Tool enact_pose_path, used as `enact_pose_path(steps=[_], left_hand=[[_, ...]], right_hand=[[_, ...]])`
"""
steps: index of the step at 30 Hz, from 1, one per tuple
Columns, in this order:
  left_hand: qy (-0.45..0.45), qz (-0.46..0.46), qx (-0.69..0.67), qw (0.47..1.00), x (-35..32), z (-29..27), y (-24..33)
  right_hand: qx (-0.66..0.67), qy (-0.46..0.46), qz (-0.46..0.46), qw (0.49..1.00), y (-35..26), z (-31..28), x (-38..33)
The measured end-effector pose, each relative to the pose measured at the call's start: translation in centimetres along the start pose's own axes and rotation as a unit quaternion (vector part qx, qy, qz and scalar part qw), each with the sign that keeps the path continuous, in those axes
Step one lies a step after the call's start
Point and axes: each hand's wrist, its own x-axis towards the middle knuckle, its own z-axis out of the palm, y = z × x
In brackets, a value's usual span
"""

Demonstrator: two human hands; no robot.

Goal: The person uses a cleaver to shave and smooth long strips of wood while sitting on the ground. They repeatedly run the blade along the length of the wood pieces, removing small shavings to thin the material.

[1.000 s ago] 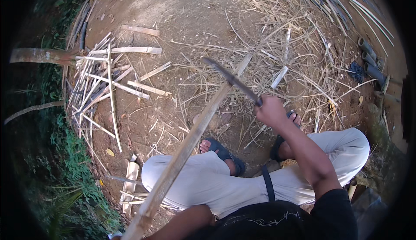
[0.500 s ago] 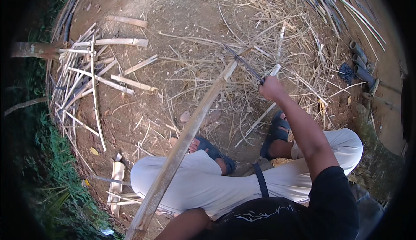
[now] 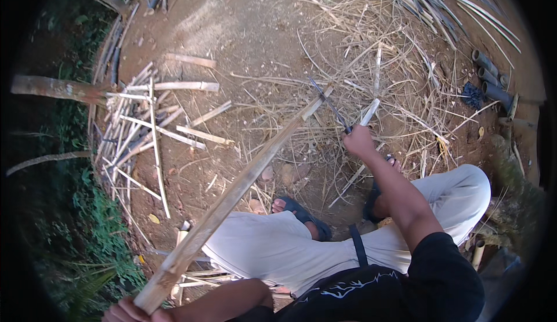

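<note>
Your right hand [image 3: 358,142] grips the knife [image 3: 329,104], blade at the strip's [image 3: 243,182] far tip — splitting underway; left hand [image 3: 130,312] clamps its near end — next, keep the blade centred

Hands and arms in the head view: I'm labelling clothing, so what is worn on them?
Both hands, the left hand and the right hand, are bare, with no gloves. Both forearms are uncovered. A short black sleeve covers the right upper arm. No watch or bands show.

right hand [image 3: 360,142] fisted, left hand [image 3: 125,311] apparently clenched (cropped)
</note>
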Motion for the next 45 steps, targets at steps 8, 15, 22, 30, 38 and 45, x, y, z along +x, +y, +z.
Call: enact_pose_path(steps=[8,15,22,30,38,45], left_hand=[[-0.155,0.014,0.027,0.987,9.0,-1.1,6.2],[-0.066,0.052,0.089,0.992,5.9,4.9,0.2],[-0.016,0.126,0.211,0.969,3.9,8.9,0.1],[-0.046,0.103,0.182,0.977,5.2,6.0,0.6],[-0.108,0.109,0.125,0.98,5.3,2.9,1.2],[0.069,0.106,0.182,0.975,3.5,0.7,0.1]], right_hand=[[0.124,-0.021,0.043,0.991,-2.1,2.5,-7.2],[0.095,-0.029,0.055,0.994,-0.8,1.9,-10.7],[0.103,-0.023,-0.177,0.979,-6.3,-1.1,-12.0],[0.066,-0.049,0.171,0.982,4.8,5.3,-4.0],[0.075,-0.057,0.048,0.994,-2.7,2.3,-8.3],[0.029,-0.045,0.171,0.984,7.6,6.9,-5.5]])
